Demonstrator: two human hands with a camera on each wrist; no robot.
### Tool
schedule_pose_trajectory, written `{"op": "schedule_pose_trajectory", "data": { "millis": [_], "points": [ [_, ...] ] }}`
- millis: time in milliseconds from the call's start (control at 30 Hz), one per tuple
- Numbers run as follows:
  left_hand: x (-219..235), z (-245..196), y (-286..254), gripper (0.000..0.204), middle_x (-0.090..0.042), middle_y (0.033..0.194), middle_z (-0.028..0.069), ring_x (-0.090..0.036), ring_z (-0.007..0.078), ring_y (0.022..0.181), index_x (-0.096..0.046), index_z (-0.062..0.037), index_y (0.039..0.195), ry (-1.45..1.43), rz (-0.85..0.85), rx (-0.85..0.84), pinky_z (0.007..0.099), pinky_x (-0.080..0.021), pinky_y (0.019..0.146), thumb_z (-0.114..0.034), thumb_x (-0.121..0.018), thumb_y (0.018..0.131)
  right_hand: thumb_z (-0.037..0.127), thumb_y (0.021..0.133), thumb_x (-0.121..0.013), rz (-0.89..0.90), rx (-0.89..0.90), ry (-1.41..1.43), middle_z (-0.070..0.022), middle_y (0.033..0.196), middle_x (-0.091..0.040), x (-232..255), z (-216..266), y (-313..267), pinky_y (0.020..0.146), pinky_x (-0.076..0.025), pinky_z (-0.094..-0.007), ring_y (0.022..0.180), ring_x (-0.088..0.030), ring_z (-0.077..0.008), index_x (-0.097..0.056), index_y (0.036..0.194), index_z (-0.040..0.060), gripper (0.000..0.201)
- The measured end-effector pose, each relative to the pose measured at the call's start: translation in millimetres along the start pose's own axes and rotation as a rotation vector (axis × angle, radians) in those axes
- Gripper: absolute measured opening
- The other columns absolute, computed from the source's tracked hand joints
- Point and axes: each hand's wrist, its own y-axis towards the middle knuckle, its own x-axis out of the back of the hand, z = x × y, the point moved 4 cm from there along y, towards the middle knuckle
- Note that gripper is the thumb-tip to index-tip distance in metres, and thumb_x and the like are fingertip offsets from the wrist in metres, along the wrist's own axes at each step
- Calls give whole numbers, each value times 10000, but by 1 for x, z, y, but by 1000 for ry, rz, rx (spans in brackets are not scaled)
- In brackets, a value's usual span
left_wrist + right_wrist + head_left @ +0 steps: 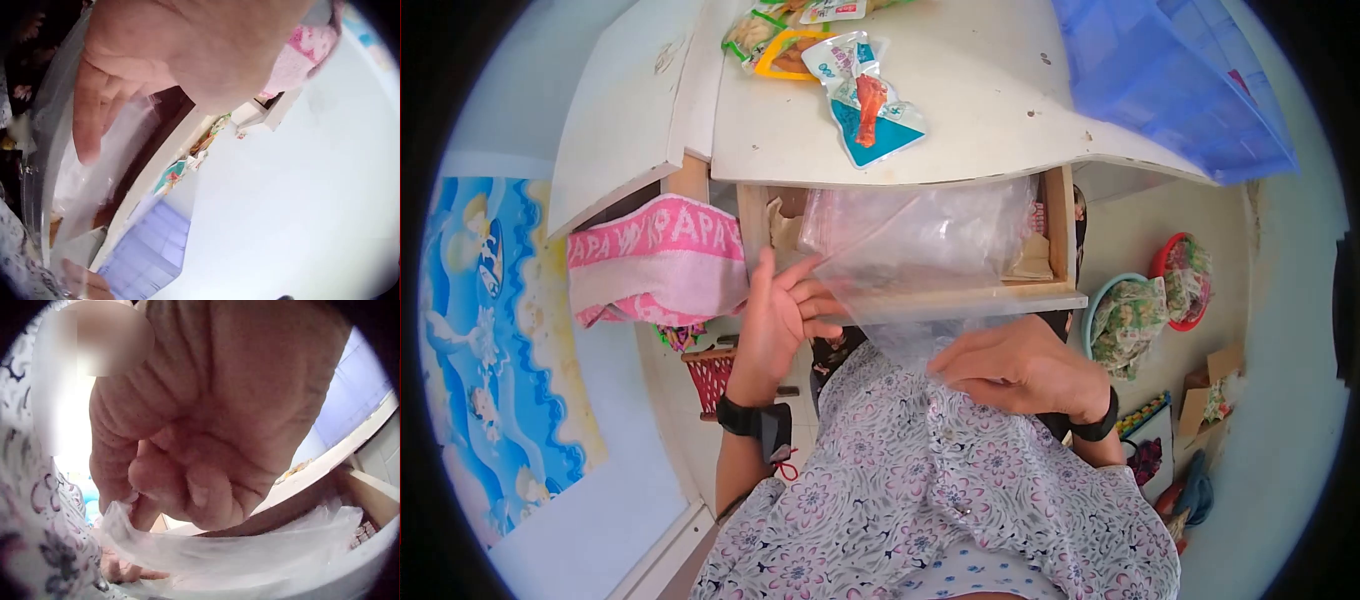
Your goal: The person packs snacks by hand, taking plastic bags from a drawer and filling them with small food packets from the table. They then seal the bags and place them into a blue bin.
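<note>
A clear plastic bag (890,270) stretches over the front of an open drawer (990,300) that holds more clear plastic bags (960,215). My right hand (1025,368) pinches the bag's near end close to my lap. In the right wrist view the pinched plastic (119,525) bunches at the thumb and index finger, with the other fingers curled in. At the drawer's left front corner is my left hand (778,310), palm turned up and fingers loosely extended beside the bag's left edge. The left wrist view shows those fingers (89,119) reaching over the plastic.
Sealed food packets, one with a teal lower part (870,120), lie on the white tabletop (980,80). A blue plastic crate (1180,80) stands at the right. On the left hangs a pink towel (660,255). Basins with packets, one pale blue (1090,320), sit on the floor.
</note>
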Motion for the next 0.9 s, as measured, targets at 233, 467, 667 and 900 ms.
{"op": "schedule_pose_trajectory", "data": {
  "millis": [233, 467, 667, 900],
  "points": [
    [-24, -8, 26, 419, -737, 1080, 74, -637, 77, 793, -604, -25, 1338, 479, 41, -207, 208, -442, 615, -179, -711, 963, 90, 836, -691, -19, 46, -71, -76, 858, -635, -17, -15, -13, 627, -492, -407, 764, -636, -325, -633, 901, 92, 87],
    [-49, -116, -93, 384, -728, 1028, 79, -669, 136, 848, -640, 19, 1230, 749, -605, -1496, 250, -552, 769, 6, -778, 872, 113, 896, -729, -101, -94, 41, -76, 1097, -719, 5, -7, 1, 667, -524, -312, 794, -676, -211, -701, 1182, 98, 287],
    [-88, -153, -157, 363, -702, 863, 119, -621, 226, 735, -625, 38, 1134, 822, -165, -2122, 368, -538, 694, 86, -775, 807, 135, 966, -660, -378, 74, 281, -93, 1041, -697, -2, -26, 52, 731, -533, -337, 820, -661, -193, -677, 1210, 61, 255],
    [-129, -59, -43, 368, -583, 786, 76, -572, 205, 667, -686, -51, 1057, 1048, 98, -1271, 318, -451, 599, 112, -735, 730, 251, 1035, -606, -592, -66, 792, -79, 1186, -693, 14, -40, 32, 916, -532, -328, 1086, -625, -137, -613, 1308, -23, 386]
  ]
}}
